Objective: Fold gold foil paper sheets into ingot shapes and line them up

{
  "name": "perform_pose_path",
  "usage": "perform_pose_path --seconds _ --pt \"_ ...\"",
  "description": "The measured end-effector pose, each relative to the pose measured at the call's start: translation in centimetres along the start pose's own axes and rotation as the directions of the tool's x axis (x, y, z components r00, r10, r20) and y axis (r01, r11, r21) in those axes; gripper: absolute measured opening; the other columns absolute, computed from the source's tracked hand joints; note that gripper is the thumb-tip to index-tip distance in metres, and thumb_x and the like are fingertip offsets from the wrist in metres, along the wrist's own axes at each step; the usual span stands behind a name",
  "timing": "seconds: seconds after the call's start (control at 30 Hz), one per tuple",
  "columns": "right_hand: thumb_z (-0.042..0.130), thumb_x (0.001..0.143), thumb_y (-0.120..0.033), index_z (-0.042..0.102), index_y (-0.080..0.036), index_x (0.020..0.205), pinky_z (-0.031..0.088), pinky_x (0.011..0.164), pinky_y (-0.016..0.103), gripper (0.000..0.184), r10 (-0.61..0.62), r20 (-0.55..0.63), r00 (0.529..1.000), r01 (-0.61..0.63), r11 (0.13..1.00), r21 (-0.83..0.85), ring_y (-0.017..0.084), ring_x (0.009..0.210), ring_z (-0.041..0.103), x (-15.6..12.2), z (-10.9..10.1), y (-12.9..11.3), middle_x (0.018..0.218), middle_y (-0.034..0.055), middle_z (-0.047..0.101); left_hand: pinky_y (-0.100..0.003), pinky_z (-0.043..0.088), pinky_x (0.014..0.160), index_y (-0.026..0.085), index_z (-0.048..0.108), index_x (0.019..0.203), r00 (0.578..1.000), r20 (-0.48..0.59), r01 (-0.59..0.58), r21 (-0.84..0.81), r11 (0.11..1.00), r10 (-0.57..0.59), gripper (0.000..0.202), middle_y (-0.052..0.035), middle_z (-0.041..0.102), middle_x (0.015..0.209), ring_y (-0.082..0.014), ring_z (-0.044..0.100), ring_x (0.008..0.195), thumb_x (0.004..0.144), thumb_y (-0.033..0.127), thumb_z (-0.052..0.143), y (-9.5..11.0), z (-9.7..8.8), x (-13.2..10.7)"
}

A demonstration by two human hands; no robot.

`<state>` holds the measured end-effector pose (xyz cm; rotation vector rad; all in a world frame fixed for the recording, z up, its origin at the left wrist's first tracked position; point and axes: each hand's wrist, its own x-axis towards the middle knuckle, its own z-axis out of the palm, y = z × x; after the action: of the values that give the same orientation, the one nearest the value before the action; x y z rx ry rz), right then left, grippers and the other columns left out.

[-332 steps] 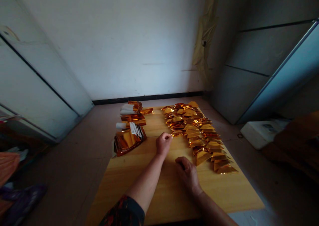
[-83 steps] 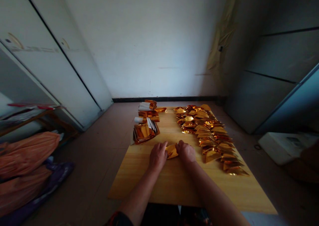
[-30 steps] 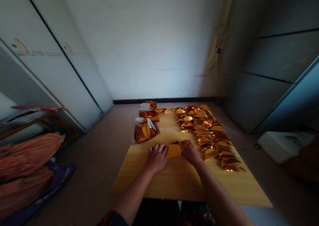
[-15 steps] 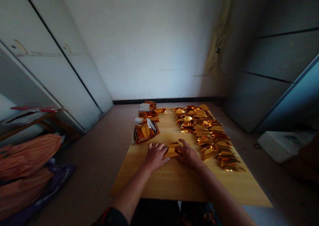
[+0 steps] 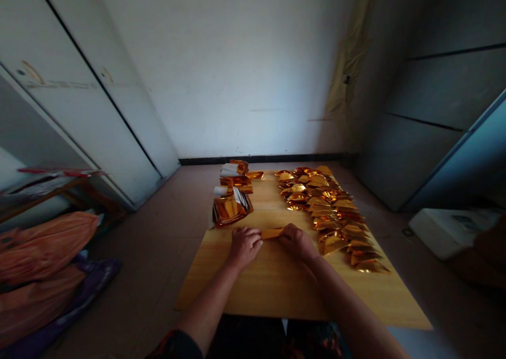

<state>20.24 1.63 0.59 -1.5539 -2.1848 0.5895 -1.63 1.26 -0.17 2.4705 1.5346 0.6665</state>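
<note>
While leaning over a low wooden table, pins a narrow gold foil strip flat to the board at mid-table, one end under each hand: left hand curled knuckles-up, fingertips closed on the strip's left end, right hand closed likewise on the right end, apparently to stop the springy foil from opening or sliding. Has folded gold pieces lapped in a long row just beside the right hand, probably to stay within easy reach yet off the bare middle of the board. Has a stack of flat foil sheets just beyond the left hand, with smaller foil bundles behind it at the far edge. Faces a bare floor and a pale wall, with orange bags slumped well off to the left.
</note>
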Motion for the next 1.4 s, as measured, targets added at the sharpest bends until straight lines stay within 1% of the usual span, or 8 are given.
perform_pose_path --seconds 0.1,0.2,0.33,0.5,0.73,1.07,1.27,1.4 --pt "0.051 0.087 -0.03 0.068 -0.021 0.093 0.041 0.071 0.02 0.02 0.116 -0.004 0.993 -0.116 0.992 -0.048 0.014 0.085 0.061 0.7 -0.1 -0.6 0.096 0.004 0.066 -0.035 0.036 0.088 0.022 0.069 0.076 0.996 -0.006 0.09 -0.048 0.995 -0.091 0.015 -0.0013 0.069 0.097 -0.018 0.058 0.096 0.082 0.023 0.055 0.1 0.0 0.5" --pt "0.049 0.089 -0.035 0.067 -0.02 0.091 0.039 0.068 0.021 0.023 0.22 -0.02 0.975 -0.22 0.969 -0.111 0.015 0.083 0.062 1.2 -0.2 -1.5 0.093 0.0051 0.067 -0.033 0.038 0.084 0.022 0.069 0.076 0.985 0.01 0.17 -0.036 0.985 -0.17 0.014 -0.0015 0.068 0.09 -0.0182 0.058 0.094 0.081 0.024 0.055 0.3 0.2 1.1" --pt "0.046 0.09 -0.037 0.065 -0.02 0.092 0.038 0.065 0.023 0.026 0.324 -0.069 0.943 -0.332 0.925 -0.186 0.017 0.083 0.063 1.4 0.0 -2.7 0.094 0.0067 0.068 -0.033 0.039 0.087 0.024 0.068 0.091 0.964 -0.003 0.265 -0.053 0.963 -0.265 0.017 -0.0013 0.07 0.095 -0.0187 0.06 0.095 0.081 0.022 0.055 0.7 0.6 1.5" --pt "0.045 0.09 -0.035 0.063 -0.02 0.095 0.038 0.061 0.024 0.024 0.342 -0.11 0.933 -0.359 0.898 -0.256 0.018 0.08 0.064 1.3 0.8 -3.1 0.096 0.0076 0.066 -0.035 0.038 0.09 0.027 0.063 0.107 0.943 -0.033 0.329 -0.055 0.943 -0.331 0.029 -0.0011 0.07 0.102 -0.0186 0.061 0.096 0.08 0.02 0.058 1.2 0.9 1.4" --pt "0.045 0.09 -0.03 0.061 -0.02 0.095 0.04 0.062 0.023 0.02 0.353 -0.122 0.928 -0.373 0.882 -0.286 0.017 0.082 0.064 1.3 1.1 -3.3 0.098 0.0076 0.064 -0.036 0.037 0.088 0.027 0.059 0.114 0.949 -0.033 0.315 0.019 0.949 -0.314 0.034 -0.0028 0.069 0.105 -0.0202 0.06 0.099 0.08 0.023 0.059 1.7 0.9 1.2" --pt "0.049 0.086 -0.029 0.059 -0.02 0.094 0.037 0.061 0.023 0.015 0.376 -0.118 0.919 -0.394 0.888 -0.238 0.017 0.083 0.063 1.4 1.2 -3.0 0.097 0.0064 0.063 -0.037 0.036 0.087 0.027 0.058 0.116 0.955 -0.039 0.296 0.094 0.951 -0.294 0.035 -0.0037 0.068 0.107 -0.0213 0.058 0.1 0.081 0.024 0.059 1.6 1.3 1.0" --pt "0.051 0.084 -0.029 0.057 -0.02 0.096 0.037 0.062 0.024 0.016 0.392 -0.107 0.914 -0.406 0.887 -0.22 0.017 0.084 0.063 1.5 1.0 -3.0 0.098 0.0066 0.063 -0.036 0.035 0.082 0.03 0.065 0.103 0.973 -0.025 0.228 0.181 0.957 -0.228 0.022 -0.0038 0.064 0.094 -0.0218 0.054 0.097 0.082 0.027 0.056 1.7 1.1 0.6" --pt "0.051 0.084 -0.028 0.053 -0.021 0.105 0.039 0.064 0.025 0.022 0.409 -0.09 0.908 -0.418 0.885 -0.204 0.018 0.084 0.063 1.5 0.9 -2.9 0.099 0.0069 0.062 -0.034 0.035 0.079 0.033 0.064 0.107 0.979 -0.046 0.205 0.208 0.956 -0.2 0.026 -0.0041 0.059 0.093 -0.0209 0.051 0.095 0.083 0.028 0.055 1.8 1.0 0.4"
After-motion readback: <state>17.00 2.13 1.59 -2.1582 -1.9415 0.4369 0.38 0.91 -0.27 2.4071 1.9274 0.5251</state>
